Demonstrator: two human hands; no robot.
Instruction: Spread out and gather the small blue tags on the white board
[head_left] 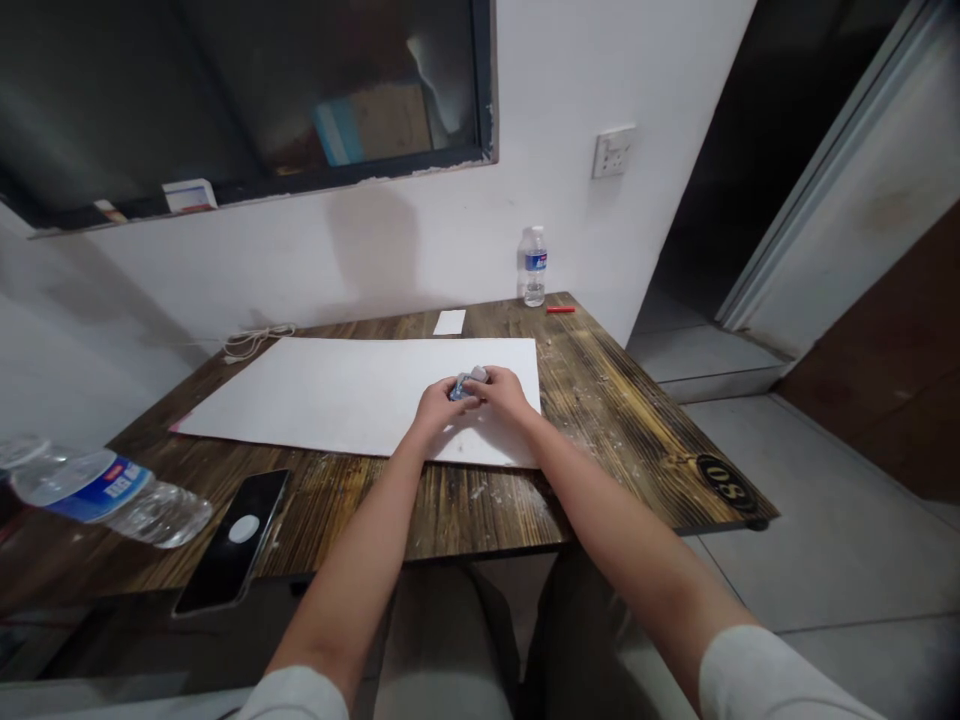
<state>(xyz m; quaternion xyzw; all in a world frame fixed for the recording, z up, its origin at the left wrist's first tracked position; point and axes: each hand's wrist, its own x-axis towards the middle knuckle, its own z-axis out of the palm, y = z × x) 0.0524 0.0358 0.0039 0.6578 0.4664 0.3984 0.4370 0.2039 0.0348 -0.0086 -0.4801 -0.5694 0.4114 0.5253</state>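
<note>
My left hand (pixel 439 410) and my right hand (pixel 504 393) meet above the near right part of a white board (pixel 315 395). Between them, both hands pinch a small blue-grey object (pixel 466 384), possibly a lump of soft clay. My fingers hide much of it, so its exact shape cannot be told. The board lies flat on a dark wooden table (pixel 480 510), and my hands are close to or resting on its surface.
A water bottle (pixel 534 268) stands at the back edge near a red stick (pixel 560 309) and a white paper slip (pixel 450 322). A black phone (pixel 232 540) lies near the left edge, beside a bottle on its side (pixel 105 495). A white cable (pixel 251 343) lies at the back left.
</note>
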